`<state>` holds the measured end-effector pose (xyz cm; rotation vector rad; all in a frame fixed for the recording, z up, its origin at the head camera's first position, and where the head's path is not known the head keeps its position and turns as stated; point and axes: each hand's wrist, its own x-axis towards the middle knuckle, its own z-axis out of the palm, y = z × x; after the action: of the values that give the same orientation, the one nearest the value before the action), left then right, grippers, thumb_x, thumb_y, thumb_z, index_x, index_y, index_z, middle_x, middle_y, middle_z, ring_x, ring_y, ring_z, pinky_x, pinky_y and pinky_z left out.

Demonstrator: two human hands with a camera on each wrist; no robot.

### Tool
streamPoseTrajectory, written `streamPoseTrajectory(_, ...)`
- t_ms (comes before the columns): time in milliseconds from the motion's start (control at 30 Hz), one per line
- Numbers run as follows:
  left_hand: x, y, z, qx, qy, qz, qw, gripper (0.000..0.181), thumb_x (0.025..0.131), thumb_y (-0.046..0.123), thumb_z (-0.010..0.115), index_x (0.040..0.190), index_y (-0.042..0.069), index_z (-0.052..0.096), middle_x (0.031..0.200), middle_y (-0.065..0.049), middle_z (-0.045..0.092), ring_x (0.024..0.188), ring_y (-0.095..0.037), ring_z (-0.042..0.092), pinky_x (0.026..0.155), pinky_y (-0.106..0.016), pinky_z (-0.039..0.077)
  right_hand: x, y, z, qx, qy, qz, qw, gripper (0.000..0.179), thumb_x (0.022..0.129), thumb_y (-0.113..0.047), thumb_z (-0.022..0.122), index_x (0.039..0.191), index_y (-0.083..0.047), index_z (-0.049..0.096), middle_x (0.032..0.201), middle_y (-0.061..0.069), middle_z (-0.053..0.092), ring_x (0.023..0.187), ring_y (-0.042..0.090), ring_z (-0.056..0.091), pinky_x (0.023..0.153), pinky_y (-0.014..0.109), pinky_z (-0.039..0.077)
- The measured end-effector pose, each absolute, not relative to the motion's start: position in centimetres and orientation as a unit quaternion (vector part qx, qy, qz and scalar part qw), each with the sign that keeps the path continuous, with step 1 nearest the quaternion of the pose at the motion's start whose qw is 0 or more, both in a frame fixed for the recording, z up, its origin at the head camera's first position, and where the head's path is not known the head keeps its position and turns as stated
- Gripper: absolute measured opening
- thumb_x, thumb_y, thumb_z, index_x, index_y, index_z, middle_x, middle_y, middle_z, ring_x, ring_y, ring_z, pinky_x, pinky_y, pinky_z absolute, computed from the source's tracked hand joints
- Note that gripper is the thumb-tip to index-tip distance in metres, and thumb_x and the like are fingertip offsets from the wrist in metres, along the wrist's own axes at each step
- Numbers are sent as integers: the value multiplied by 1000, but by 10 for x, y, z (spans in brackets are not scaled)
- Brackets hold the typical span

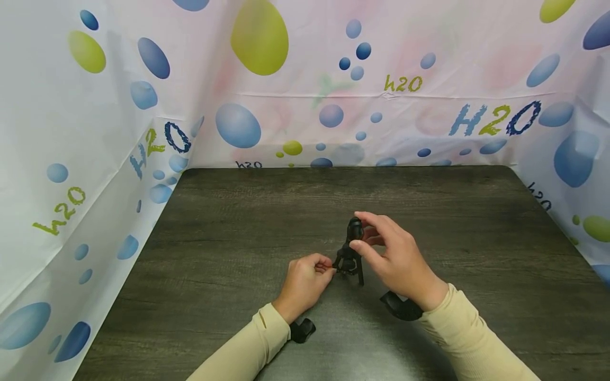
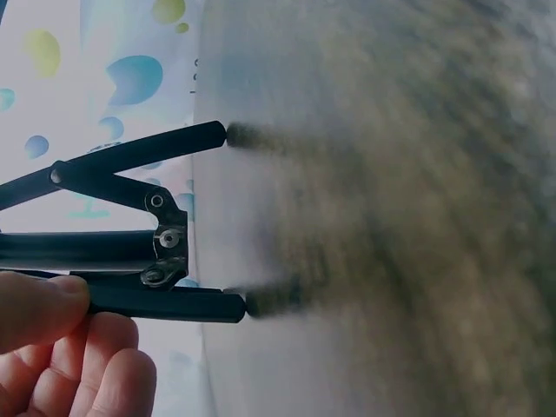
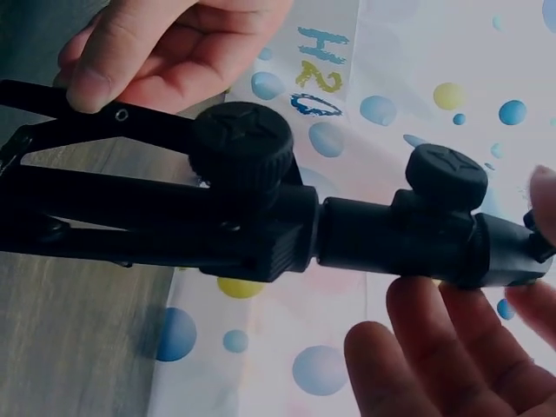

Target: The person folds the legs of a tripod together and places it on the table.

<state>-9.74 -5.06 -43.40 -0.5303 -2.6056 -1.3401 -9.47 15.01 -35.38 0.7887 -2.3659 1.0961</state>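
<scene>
Dark brown and wood-grained, a broad tabletop [image 1: 238, 211] occupied the lower scene, its grain running from 9 to 3 o'clock and a pale sheen lying towards 6 o'clock. White sheeting [image 1: 295, 90], printed with blue and lime-green bubbles and "H2O" lettering, bounded it at 12 o'clock and along the 10 and 2 o'clock sides; a horizontal crease crossed the rear panel. Near the tabletop's centre was a small black folding tripod [image 1: 350, 259], held upright with its legs partly spread; whether its feet met the surface could not be told. Two round black ribbed knobs [image 3: 241, 143] projected from its shaft. The left hand [image 1: 305, 283], at the tripod's 8 o'clock, pinched one leg between thumb and curled fingers. The right hand [image 1: 404, 259], at 3 o'clock, gripped the upper end between thumb and fingertips, the fingers slightly parted. Cream fabric sleeves [image 1: 248, 349] entered from 7 and 5 o'clock, with black wrist cameras [image 1: 402, 307] beside their cuffs.
</scene>
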Motion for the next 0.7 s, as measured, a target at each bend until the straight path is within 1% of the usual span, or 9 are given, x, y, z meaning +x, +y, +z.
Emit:
streamPoseTrajectory(100, -97, -50, -434, -178, -873, -447, 81, 8, 85, 1, 79, 90, 4, 73, 81, -3, 72, 72, -12, 69, 63, -21, 55, -92, 153, -355, 271, -857, 388, 205, 56, 84, 2, 78, 135, 4, 55, 107, 9, 64, 95, 22, 65, 78, 35, 58)
streamPoseTrajectory(233, -97, -50, -434, -177, -873, -447, 82, 8, 85, 2, 79, 89, 4, 73, 81, -3, 72, 72, -11, 69, 63, -21, 55, -88, 157, -361, 247, -867, 385, 195, 46, 84, 3, 78, 126, 4, 59, 103, 7, 66, 93, 20, 66, 79, 36, 58)
streamPoseTrajectory(367, -96, -51, -433, -178, -873, -446, 86, 8, 85, 2, 79, 88, 4, 73, 80, -3, 72, 71, -11, 69, 62, -21, 55, -84, 161, -374, 228, -877, 385, 178, 36, 84, 3, 78, 117, 2, 64, 102, 7, 68, 88, 18, 66, 76, 36, 58)
streamPoseTrajectory(500, -96, -51, -433, -178, -873, -444, 89, 8, 84, 2, 79, 88, 4, 73, 80, -2, 72, 71, -11, 69, 63, -21, 55, -79, 163, -388, 223, -880, 385, 168, 31, 84, 2, 79, 112, 2, 66, 101, 9, 69, 84, 15, 66, 72, 33, 58)
streamPoseTrajectory(633, -96, -50, -434, -177, -874, -445, 86, 7, 85, 1, 79, 88, 4, 72, 80, -3, 72, 72, -10, 69, 63, -21, 55, -75, 162, -400, 207, -885, 386, 160, 29, 82, 2, 80, 107, 0, 68, 96, 6, 69, 79, 12, 66, 68, 32, 58)
streamPoseTrajectory(700, -96, -50, -434, -177, -873, -447, 82, 7, 85, 1, 79, 87, 5, 72, 81, -3, 72, 72, -10, 69, 64, -21, 55, -73, 161, -404, 193, -889, 388, 148, 27, 82, 1, 81, 105, -2, 69, 93, 2, 69, 77, 10, 67, 67, 31, 57)
